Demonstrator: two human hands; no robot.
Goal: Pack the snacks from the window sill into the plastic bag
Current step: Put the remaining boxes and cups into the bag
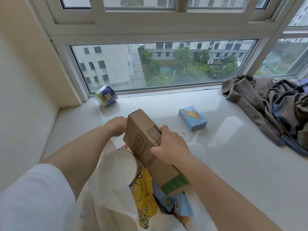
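A long brown cardboard box [143, 135] tilts with its lower end inside the white plastic bag [106, 202] at the sill's front. My right hand [170, 145] grips the box's middle. At the box's upper left edge is my left hand [116, 125]; its fingers are hidden behind the box. Inside the bag lie a round tin [125, 165], a yellow snack packet [144, 197] and blue packets [173, 200]. On the white window sill [233, 155] remain a small blue box [192, 117] and a blue-and-white cup [105, 95], which lies tipped by the window.
A heap of grey-brown clothes [273, 104] covers the sill's right end. The window glass runs along the back, and a cream wall closes the left side.
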